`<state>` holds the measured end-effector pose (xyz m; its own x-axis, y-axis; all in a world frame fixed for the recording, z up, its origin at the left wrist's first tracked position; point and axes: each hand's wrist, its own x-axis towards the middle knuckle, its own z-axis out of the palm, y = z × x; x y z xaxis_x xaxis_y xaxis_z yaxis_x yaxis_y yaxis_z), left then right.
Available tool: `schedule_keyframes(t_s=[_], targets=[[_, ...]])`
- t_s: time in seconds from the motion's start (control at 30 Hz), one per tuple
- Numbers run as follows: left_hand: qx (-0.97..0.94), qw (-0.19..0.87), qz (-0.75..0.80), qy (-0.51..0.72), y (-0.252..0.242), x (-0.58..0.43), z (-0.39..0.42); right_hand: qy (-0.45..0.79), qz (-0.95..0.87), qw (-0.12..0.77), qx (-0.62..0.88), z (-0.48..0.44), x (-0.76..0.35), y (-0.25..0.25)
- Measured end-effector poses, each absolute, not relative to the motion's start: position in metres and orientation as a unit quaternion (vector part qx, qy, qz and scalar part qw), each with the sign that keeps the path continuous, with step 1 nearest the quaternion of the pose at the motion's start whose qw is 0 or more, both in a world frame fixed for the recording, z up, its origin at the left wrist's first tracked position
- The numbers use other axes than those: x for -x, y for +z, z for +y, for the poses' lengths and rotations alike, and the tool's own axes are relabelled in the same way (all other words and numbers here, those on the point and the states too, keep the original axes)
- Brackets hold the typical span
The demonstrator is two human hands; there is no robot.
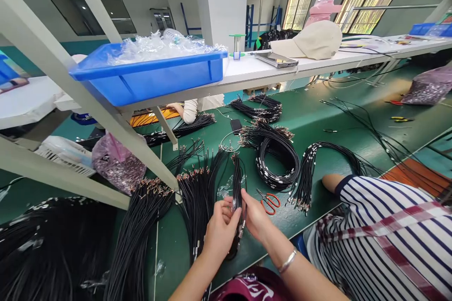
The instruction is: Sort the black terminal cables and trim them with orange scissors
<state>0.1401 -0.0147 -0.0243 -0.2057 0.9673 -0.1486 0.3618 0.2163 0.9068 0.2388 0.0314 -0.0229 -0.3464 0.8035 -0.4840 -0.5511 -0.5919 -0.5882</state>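
A bundle of black cables (238, 176) with bare coppery ends stands out in front of me at the table's near edge. My left hand (223, 225) is closed around its middle, thumb across the front. From the other side my right hand (257, 216) grips the same bundle, its fingers partly hidden behind the cables. A scrap of clear plastic film (226, 189) lies just beyond my left hand. To the right of my right hand rest orange-handled scissors (270, 202), blades apart.
More cable bundles (196, 197) lie to the left, with a coil (277, 162) beyond the scissors. A shelf bearing a blue bin (151, 75) overhangs the green table (300, 103). A co-worker in a striped shirt (381, 216) sits close on the right; another person's sleeve (190, 110) shows opposite.
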Motion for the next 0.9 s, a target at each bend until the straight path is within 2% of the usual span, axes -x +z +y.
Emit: schedule_keyframes(t_s=[0.1,0.33,0.47,0.67,0.9], targets=[[-0.507,0.360,0.675,0.397,-0.017,-0.141,-0.009,0.790,-0.137,0.456,0.386,0.025,-0.237,-0.023],[-0.384,0.575,0.590,0.416,-0.017,-0.131,0.003,0.806,-0.142,0.425,0.387,0.023,-0.241,-0.023],[-0.389,0.583,0.583,0.411,-0.021,-0.135,0.001,0.800,-0.142,0.427,0.396,0.024,-0.248,-0.031],[-0.399,0.519,0.619,0.434,-0.030,-0.149,-0.003,0.799,-0.115,0.433,0.400,0.023,-0.249,-0.031],[-0.403,0.579,0.585,0.399,-0.028,-0.144,-0.002,0.776,-0.137,0.431,0.440,0.023,-0.251,-0.033]])
